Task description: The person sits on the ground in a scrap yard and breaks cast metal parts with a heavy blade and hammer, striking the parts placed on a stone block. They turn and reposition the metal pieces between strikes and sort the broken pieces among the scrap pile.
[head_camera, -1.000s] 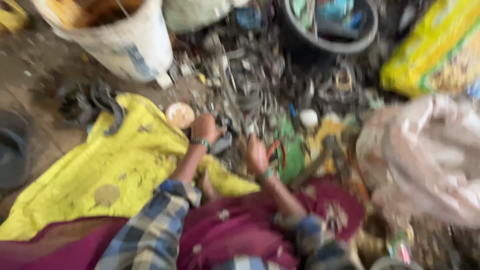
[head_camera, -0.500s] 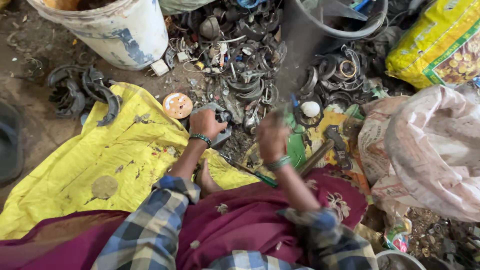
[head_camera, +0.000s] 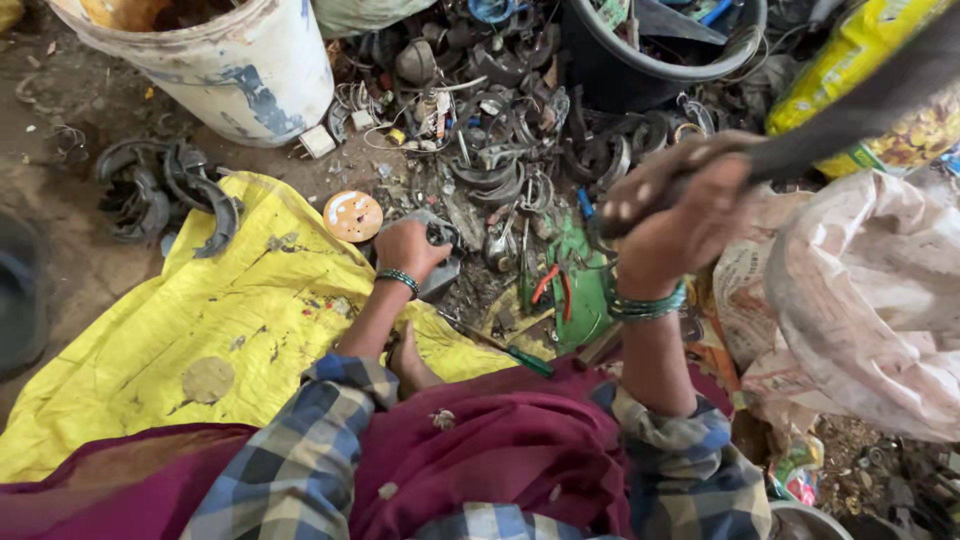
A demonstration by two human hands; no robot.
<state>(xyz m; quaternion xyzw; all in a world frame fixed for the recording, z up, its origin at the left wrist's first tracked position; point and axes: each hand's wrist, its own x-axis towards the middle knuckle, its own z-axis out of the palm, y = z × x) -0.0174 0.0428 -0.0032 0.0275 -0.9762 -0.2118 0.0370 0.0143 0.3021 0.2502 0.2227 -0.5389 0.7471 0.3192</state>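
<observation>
**Scrap part pinned, tool raised**

The metal part [head_camera: 440, 262] lies on the ground at the yellow sheet's [head_camera: 200, 320] edge — grey, rigid, likely heavy, with hard edges. The left hand [head_camera: 412, 250] is closed over it, gripping its top. The right hand [head_camera: 680, 215] is fisted round a dark handle [head_camera: 840, 110], lifted high — probably weighty. Scrap rings [head_camera: 500, 150] and a white bucket [head_camera: 230, 70] lie beyond.
</observation>
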